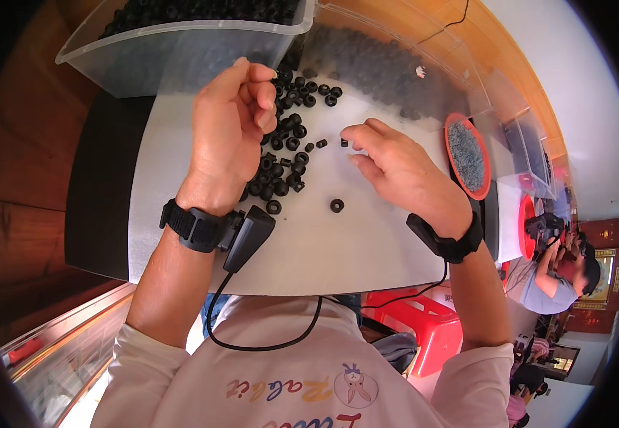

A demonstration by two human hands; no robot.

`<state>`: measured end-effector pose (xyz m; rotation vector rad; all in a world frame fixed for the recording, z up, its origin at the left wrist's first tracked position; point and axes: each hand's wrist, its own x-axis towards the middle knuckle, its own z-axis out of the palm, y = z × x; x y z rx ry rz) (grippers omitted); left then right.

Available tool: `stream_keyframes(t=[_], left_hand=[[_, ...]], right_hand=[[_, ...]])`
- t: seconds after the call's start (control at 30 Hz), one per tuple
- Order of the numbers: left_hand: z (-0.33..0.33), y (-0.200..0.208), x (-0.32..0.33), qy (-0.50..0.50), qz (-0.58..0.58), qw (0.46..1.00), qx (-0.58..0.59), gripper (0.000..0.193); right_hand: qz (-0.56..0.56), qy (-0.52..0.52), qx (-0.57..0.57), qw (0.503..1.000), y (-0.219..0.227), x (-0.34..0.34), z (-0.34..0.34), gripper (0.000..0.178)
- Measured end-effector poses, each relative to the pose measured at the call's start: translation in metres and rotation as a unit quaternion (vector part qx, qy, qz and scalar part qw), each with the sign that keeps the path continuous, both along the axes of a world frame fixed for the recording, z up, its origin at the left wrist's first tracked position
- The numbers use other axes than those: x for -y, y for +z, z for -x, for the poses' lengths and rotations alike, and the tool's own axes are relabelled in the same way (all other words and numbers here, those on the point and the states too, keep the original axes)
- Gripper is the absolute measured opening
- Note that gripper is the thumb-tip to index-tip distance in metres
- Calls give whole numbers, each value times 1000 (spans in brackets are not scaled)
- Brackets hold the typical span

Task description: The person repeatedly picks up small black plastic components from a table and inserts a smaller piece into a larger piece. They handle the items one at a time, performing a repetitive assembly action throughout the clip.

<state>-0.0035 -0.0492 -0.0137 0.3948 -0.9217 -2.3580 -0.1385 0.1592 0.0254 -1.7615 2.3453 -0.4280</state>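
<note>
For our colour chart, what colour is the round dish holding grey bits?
The round dish is orange-red, clearest in the head view.

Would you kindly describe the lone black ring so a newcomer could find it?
On the white tabletop, look left of and below the right hand. The black ring there sits by itself, while most other loose black pieces cluster farther left.

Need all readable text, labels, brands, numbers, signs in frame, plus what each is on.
White fabric short-sleeved shirt: large multicoloured lettering, upside down, beside a round cartoon print; partly legible, lower line cut off; wording not copied here.
Red-and-gold wall panel, right background: gold marks, too small to read.
Small black ring-shaped parts: no readable marking.
</note>
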Motion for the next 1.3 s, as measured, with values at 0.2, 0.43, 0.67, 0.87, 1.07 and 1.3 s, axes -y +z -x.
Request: stream_keyframes(t=[0.2,0.43,0.67,0.87,1.07,1.3], left_hand=[[0,-6,1,-22,-11,1000,-9,31],[-2,-5,-2,-31,0,999,-12,30],[1,2,-10,-92,51,994,-4,32],[-3,19,-40,-207,242,942,101,32],[-5,23,-41,-305,275,905,113,35],[-6,19,-36,-319,155,933,63,32]], right_hand=[[-47,18,-11,999,5,-4,8,18],[-73,63,39,995,11,-21,-22,28],[-41,67,36,996,-8,-24,-38,22],[122,14,117,985,20,-24,-17,23],[155,28,144,977,33,-16,-21,28],[157,-47,233,959,39,-10,-25,35]])
